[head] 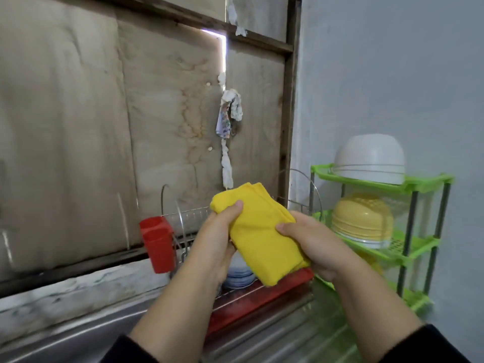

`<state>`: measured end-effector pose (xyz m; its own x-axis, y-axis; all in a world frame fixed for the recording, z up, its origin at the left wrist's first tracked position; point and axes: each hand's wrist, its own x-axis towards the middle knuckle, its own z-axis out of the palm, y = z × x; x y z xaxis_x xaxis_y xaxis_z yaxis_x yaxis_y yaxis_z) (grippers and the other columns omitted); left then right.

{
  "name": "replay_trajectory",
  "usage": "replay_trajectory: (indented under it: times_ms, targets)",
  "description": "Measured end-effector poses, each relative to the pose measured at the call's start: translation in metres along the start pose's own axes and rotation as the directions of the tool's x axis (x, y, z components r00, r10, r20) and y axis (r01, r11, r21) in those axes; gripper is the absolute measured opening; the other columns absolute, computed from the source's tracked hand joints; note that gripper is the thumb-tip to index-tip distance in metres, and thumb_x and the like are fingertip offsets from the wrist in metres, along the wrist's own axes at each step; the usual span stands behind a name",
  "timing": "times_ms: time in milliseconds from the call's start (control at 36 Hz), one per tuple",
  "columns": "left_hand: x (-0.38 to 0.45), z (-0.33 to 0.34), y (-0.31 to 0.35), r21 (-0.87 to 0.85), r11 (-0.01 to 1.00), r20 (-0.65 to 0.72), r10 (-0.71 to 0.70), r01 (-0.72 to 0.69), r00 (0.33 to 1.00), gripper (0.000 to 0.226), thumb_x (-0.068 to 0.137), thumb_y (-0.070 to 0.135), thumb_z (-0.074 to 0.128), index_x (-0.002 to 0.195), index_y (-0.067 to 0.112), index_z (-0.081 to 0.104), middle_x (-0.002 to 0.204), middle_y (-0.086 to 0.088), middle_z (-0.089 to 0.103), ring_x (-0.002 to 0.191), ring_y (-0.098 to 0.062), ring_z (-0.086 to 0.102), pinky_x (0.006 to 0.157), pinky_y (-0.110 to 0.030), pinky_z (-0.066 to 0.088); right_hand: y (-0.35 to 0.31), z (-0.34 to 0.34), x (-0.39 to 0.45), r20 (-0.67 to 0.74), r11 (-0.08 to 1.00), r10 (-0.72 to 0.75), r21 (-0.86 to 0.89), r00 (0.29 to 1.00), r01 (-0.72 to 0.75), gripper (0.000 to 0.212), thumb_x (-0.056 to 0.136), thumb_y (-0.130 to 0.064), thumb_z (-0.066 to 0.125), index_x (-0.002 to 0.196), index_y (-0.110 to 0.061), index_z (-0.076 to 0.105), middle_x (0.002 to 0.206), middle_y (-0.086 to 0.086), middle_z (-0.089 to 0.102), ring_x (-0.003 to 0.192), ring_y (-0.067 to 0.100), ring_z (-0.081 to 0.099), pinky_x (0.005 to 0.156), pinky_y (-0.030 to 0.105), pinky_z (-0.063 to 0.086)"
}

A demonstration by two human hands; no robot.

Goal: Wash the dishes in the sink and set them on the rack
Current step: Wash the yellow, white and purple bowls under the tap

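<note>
From the head camera, both hands were raised in front of the dish rack (199, 218), sharing a folded yellow cloth (258, 231). The left hand (222, 237) gripped its upper left corner, thumb curled over the fold; the right hand (309, 244) held the lower right edge, thumb pressed on top and fingers wrapped beneath. The wire rack stood on a red tray (262, 292) on the steel drainboard (275, 334), with a red cutlery cup (157, 243) hooked to its left end and a stack of blue-and-white dishes (239, 277) resting in it just under the cloth. To the right, a green corner shelf (419, 182) carried an upturned white bowl (370, 158) above an upturned yellow bowl (362, 218).

The sink basin itself was out of frame. I judged this a drying or wiping-up step, not washing; the next move probably called for refolding or setting the cloth down. No brand, label or writing was legible anywhere
</note>
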<state>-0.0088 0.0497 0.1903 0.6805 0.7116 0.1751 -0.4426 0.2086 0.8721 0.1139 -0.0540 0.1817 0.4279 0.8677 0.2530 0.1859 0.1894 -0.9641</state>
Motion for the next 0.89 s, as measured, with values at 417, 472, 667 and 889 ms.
replay_trajectory:
  times_ms: [417,472,667,889]
  targets:
    - [-0.096,-0.114,-0.014,0.047,0.995,-0.325,-0.067,0.087,0.943,0.028,0.09,0.026,0.061,0.117,0.018,0.059,0.097,-0.006,0.07,0.077,-0.02,0.07,0.054,-0.028,0.052,0.068,0.131,-0.062,0.281,0.886,0.201,0.358,0.939,-0.296,0.043,0.076,-0.025,0.059,0.113,-0.004,0.062,0.106,0.017,0.07,0.09,0.028,0.069,0.074,0.038,0.056]
    - [-0.104,-0.125,-0.017,0.005,0.994,-0.357,-0.102,0.111,0.928,0.038,0.089,0.024,0.06,0.125,0.014,0.055,0.107,-0.011,0.068,0.092,-0.026,0.066,0.067,-0.034,0.052,0.077,0.142,-0.067,0.324,0.857,0.225,0.383,0.919,-0.345,0.044,0.079,-0.02,0.061,0.121,-0.006,0.058,0.114,0.018,0.067,0.098,0.032,0.066,0.076,0.041,0.056]
    - [-0.128,-0.16,-0.034,-0.071,0.995,-0.426,-0.088,0.063,0.901,0.028,0.089,0.012,0.056,0.117,0.014,0.054,0.106,-0.009,0.064,0.096,-0.026,0.062,0.08,-0.04,0.051,0.103,0.165,-0.067,0.425,0.765,0.229,0.478,0.876,-0.432,0.032,0.08,-0.029,0.053,0.112,-0.023,0.058,0.106,0.004,0.072,0.093,0.022,0.07,0.071,0.034,0.059]
    - [-0.138,-0.19,-0.05,0.151,0.985,-0.462,0.0,0.078,0.887,0.035,0.089,0.004,0.058,0.115,0.027,0.054,0.104,0.003,0.061,0.074,-0.007,0.068,0.061,-0.022,0.055,0.128,0.163,-0.053,0.48,0.816,0.281,0.336,0.831,-0.47,0.038,0.075,-0.026,0.055,0.113,-0.021,0.06,0.11,0.002,0.071,0.097,0.019,0.068,0.077,0.029,0.057]
